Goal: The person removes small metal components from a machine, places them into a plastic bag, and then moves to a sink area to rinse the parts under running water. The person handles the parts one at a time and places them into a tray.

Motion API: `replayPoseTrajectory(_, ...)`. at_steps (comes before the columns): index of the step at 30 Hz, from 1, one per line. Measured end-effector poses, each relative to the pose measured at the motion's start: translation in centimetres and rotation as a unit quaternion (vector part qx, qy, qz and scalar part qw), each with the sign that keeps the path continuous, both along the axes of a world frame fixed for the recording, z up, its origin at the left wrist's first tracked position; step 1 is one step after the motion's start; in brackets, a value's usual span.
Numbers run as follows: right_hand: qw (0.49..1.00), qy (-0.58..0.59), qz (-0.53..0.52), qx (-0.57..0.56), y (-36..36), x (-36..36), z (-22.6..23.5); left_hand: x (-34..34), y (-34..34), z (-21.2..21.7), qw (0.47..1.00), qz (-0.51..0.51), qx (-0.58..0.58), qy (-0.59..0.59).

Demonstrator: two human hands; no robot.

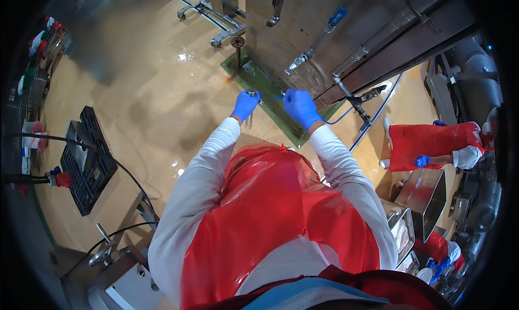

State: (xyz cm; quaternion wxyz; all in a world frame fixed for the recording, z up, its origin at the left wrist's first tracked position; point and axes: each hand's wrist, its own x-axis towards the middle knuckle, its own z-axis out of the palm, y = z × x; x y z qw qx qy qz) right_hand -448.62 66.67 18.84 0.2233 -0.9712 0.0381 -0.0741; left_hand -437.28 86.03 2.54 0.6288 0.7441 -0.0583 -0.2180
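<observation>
A red plastic apron [275, 212] covers the person's front, white sleeves reaching forward. The left hand [245, 105], blue-gloved, pinches a small round metal fitting [252, 93] at its fingertips. The right hand [301, 107] is clenched around a thin blue hose [336, 118], or perhaps a tool on its end. Beyond stands a steel machine [324, 34] on a green base [265, 91].

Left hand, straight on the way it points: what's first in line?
The left hand already touches a small round metal fitting. Straight on past that, it would probably meet the green base plate under the steel machine, though depth is unclear.
</observation>
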Motion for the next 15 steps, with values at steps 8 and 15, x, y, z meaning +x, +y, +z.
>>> replayPoseTrajectory(8,0.991,-0.023,0.026,0.132,0.4,1.6,7.0,0.6,2.7,4.7,0.980,-0.032,0.107,-0.163)
replayPoseTrajectory(15,0.968,-0.091,-0.147,0.182,-1.3,-3.4,3.0,1.6,6.0,9.1,0.807,0.040,-0.483,0.339)
